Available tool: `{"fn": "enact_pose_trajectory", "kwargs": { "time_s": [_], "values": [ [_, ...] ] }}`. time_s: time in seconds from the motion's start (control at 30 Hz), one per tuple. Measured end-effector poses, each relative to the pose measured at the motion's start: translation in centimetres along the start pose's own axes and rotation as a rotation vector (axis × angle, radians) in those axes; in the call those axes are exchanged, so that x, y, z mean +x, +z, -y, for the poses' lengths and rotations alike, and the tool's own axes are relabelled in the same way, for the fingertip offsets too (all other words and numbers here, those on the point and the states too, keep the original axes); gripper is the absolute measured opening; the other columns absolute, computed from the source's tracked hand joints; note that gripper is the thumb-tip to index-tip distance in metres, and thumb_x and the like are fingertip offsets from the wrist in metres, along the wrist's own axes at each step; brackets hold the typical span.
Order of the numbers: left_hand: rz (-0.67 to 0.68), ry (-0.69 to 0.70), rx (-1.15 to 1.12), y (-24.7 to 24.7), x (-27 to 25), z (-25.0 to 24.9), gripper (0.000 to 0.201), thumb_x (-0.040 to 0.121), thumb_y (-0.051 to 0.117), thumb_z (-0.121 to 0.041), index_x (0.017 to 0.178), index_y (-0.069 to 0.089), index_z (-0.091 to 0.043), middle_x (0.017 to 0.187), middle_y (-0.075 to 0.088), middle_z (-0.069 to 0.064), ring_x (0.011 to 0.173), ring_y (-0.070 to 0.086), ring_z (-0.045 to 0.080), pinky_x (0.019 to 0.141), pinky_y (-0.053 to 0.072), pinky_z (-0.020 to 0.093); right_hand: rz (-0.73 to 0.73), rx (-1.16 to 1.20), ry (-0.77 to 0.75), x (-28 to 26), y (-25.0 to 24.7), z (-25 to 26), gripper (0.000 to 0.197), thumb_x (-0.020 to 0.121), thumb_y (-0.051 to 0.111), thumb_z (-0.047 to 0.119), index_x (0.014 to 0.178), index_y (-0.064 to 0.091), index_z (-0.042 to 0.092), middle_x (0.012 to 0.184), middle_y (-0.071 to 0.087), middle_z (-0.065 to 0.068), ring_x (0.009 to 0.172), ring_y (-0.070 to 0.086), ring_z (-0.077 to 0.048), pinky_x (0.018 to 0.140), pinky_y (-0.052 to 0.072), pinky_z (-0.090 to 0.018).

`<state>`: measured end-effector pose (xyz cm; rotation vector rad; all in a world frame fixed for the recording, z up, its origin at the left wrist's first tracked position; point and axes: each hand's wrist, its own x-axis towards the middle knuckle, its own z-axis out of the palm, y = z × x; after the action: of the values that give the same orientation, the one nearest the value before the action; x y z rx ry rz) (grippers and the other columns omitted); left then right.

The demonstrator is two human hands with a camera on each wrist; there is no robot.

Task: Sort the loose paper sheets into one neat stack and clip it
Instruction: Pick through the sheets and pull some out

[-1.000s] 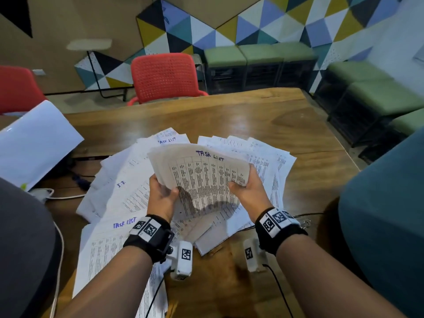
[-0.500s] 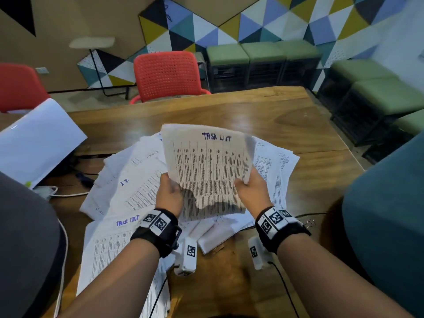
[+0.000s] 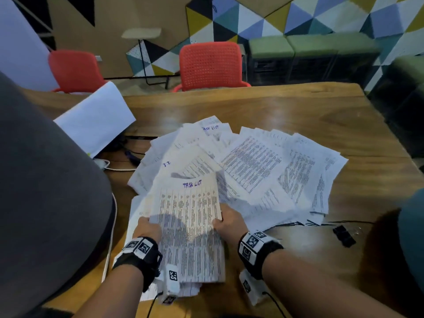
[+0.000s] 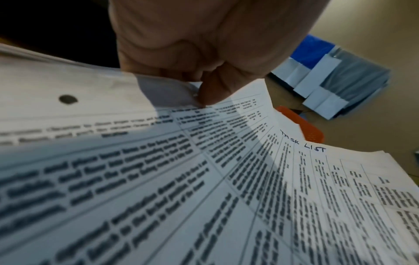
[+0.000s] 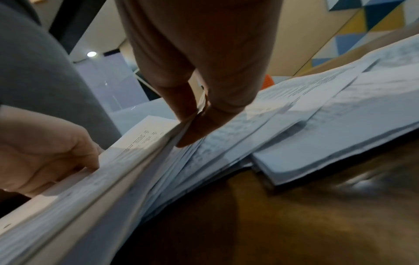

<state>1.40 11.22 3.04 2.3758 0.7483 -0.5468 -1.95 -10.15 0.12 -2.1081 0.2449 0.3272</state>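
We hold a partial stack (image 3: 190,216) near the worktop (image 3: 298,106) edge, left hand (image 3: 146,228) and right hand (image 3: 229,221) each pinching a side. Its long axis runs away from us, heading at the far end. Beyond the stack, loose sheets (image 3: 263,166) lie fanned; the binder clip (image 3: 344,235), right of it, is unused.

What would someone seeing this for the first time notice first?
Most striking is the fan of printed sheets spread across the wooden table. At its near edge, the left hand and right hand grip a bundle headed "TASK LIST". A black binder clip lies alone to the right.
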Motion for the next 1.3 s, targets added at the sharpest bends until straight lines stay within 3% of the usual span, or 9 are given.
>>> {"fn": "enact_pose_trajectory", "kwargs": {
  "time_s": [0.17, 0.27, 0.47, 0.53, 0.6, 0.73, 0.87, 0.97, 1.3],
  "values": [
    [-0.004, -0.093, 0.047, -1.9, 0.9, 4.4, 0.036, 0.089, 0.046, -0.008, 0.124, 0.051, 0.000, 0.108, 0.059, 0.020, 0.095, 0.057, 0.035, 0.085, 0.044, 0.036, 0.095, -0.054, -0.049, 0.4, 4.2, 1.0, 0.043, 0.088, 0.047, 0.008, 0.130, 0.049, 0.016, 0.110, 0.065, -0.004, 0.094, 0.061, -0.019, 0.081, 0.050, -0.025],
    [-0.013, -0.124, 0.046, -2.2, 0.6, 5.4, 0.038, 0.093, 0.042, -0.004, 0.130, 0.046, -0.002, 0.127, 0.055, 0.025, 0.108, 0.055, 0.036, 0.090, 0.041, 0.037, 0.159, -0.116, -0.014, 0.4, 5.7, 1.4, 0.040, 0.090, 0.044, 0.007, 0.128, 0.050, 0.014, 0.111, 0.064, -0.006, 0.098, 0.062, -0.021, 0.088, 0.052, -0.030],
    [0.010, -0.172, 0.058, -1.9, 1.9, 6.4, 0.042, 0.090, 0.045, -0.005, 0.131, 0.039, -0.001, 0.129, 0.053, 0.024, 0.118, 0.053, 0.039, 0.099, 0.041, 0.044, 0.104, -0.159, -0.008, 0.1, 6.6, 1.2, 0.039, 0.083, 0.041, 0.000, 0.117, 0.054, 0.013, 0.096, 0.058, -0.004, 0.086, 0.055, -0.022, 0.072, 0.051, -0.027],
    [0.011, -0.171, 0.065, -1.8, 2.2, 6.8, 0.041, 0.089, 0.046, -0.006, 0.129, 0.039, -0.003, 0.127, 0.054, 0.023, 0.115, 0.054, 0.039, 0.098, 0.042, 0.044, 0.078, -0.134, -0.067, 0.3, 6.9, 0.7, 0.054, 0.080, 0.044, 0.002, 0.131, 0.047, 0.020, 0.105, 0.058, -0.008, 0.087, 0.055, -0.025, 0.079, 0.053, -0.036],
    [0.000, -0.166, 0.066, -1.7, 2.4, 7.2, 0.037, 0.088, 0.047, -0.007, 0.124, 0.041, -0.004, 0.121, 0.056, 0.023, 0.110, 0.056, 0.039, 0.095, 0.044, 0.044, 0.083, -0.158, -0.104, 0.1, 6.9, 0.5, 0.068, 0.082, 0.047, -0.002, 0.144, 0.034, 0.024, 0.119, 0.050, -0.011, 0.080, 0.053, -0.020, 0.080, 0.048, -0.029],
    [-0.030, -0.163, 0.090, -1.4, 2.6, 7.4, 0.041, 0.085, 0.050, -0.008, 0.124, 0.038, -0.005, 0.121, 0.054, 0.023, 0.110, 0.054, 0.040, 0.096, 0.045, 0.047, 0.176, -0.289, -0.085, -0.2, 6.9, 0.4, 0.058, 0.088, 0.048, -0.006, 0.142, 0.041, 0.015, 0.133, 0.041, -0.018, 0.089, 0.050, -0.022, 0.084, 0.045, -0.024],
    [-0.112, -0.102, 0.122, -0.7, 2.6, 6.7, 0.065, 0.080, 0.058, -0.007, 0.138, 0.030, -0.017, 0.138, 0.035, 0.020, 0.126, 0.039, 0.041, 0.107, 0.036, 0.051, 0.195, -0.286, -0.054, 0.1, 6.8, 0.2, 0.059, 0.089, 0.050, -0.002, 0.144, 0.037, 0.017, 0.133, 0.037, -0.015, 0.088, 0.046, -0.020, 0.085, 0.044, -0.023],
    [-0.140, -0.054, 0.164, -0.3, 2.2, 4.7, 0.074, 0.079, 0.060, -0.003, 0.144, 0.029, -0.020, 0.146, 0.022, 0.014, 0.133, 0.024, 0.037, 0.111, 0.027, 0.050, 0.122, -0.233, -0.039, 0.4, 5.7, 0.2, 0.050, 0.090, 0.051, 0.004, 0.138, 0.045, 0.017, 0.131, 0.041, -0.014, 0.109, 0.050, -0.027, 0.089, 0.041, -0.022],
    [0.025, 0.316, 0.209, 4.3, 1.3, -3.7, 0.059, 0.081, 0.054, -0.008, 0.135, 0.042, -0.028, 0.141, 0.030, 0.009, 0.129, 0.031, 0.032, 0.107, 0.035, 0.043, -0.196, -0.123, 0.098, 1.9, -4.3, -2.6, 0.034, 0.089, 0.052, 0.005, 0.119, 0.064, 0.012, 0.121, 0.059, -0.011, 0.105, 0.060, -0.023, 0.088, 0.040, -0.019]
  ]
}}
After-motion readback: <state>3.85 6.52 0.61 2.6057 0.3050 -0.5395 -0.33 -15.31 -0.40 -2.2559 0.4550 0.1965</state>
